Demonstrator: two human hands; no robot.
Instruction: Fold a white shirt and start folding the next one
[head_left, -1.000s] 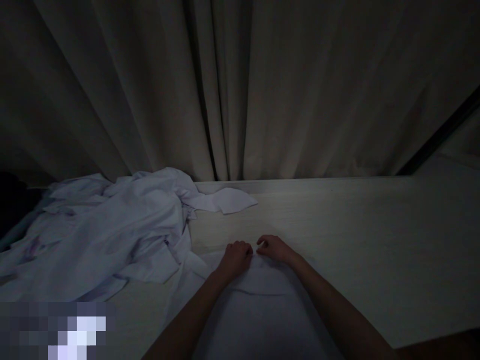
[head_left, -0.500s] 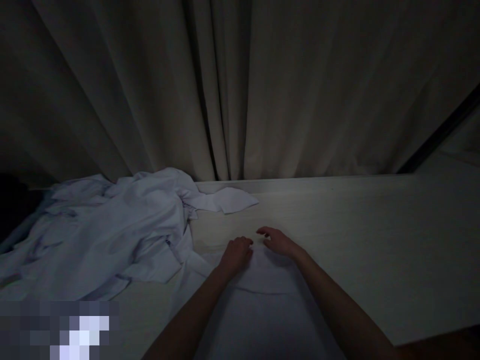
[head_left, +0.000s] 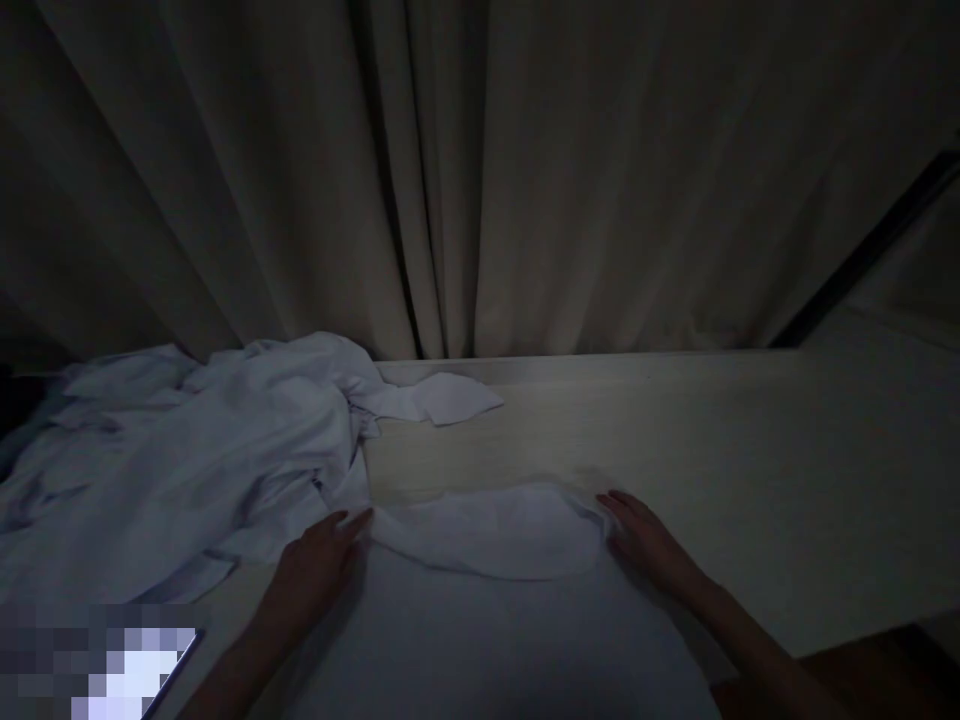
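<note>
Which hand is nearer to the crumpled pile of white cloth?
Left. The left hand lies beside the pile of white cloth; the right hand rests farther right.

Your frame's very dim and grainy; faint light only on the table (head_left: 675,440) at centre, corners near black, lower left pixelated.

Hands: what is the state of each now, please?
Left hand: open, flat on the white garment.
Right hand: open, flat on it.

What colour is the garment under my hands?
White, plain, no pattern visible in the dim head view: the garment.
</note>
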